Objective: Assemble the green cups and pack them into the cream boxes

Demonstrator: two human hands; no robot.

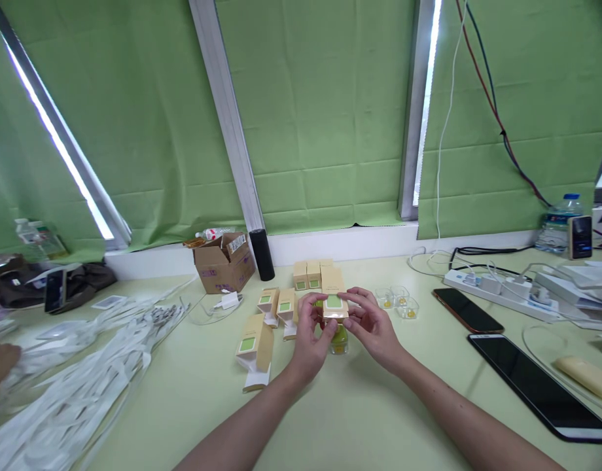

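Note:
Between my two hands is a small cream carton [334, 282] with a green label or window facing me. My left hand [311, 330] is closed on its left side, thumb at the lower edge. On the right side, my right hand [372, 325] grips it with fingertips and thumb. Just below the carton stands a small clear jar [339, 343] with green and yellow inside. Left of my hands are several similar cartons; the nearest carton [255, 347] has its bottom flap open. Behind, a few closed cartons [307, 275] stand in a row. Several clear cups [399, 299] sit to the right.
An open cardboard box [225, 265] and a black cylinder [262, 255] stand at the back. White straps [99, 373] cover the left, where another person's hand [1, 366] shows. On the right lie a phone [468, 310], a tablet [541, 386] and a power strip [502, 294] with cables.

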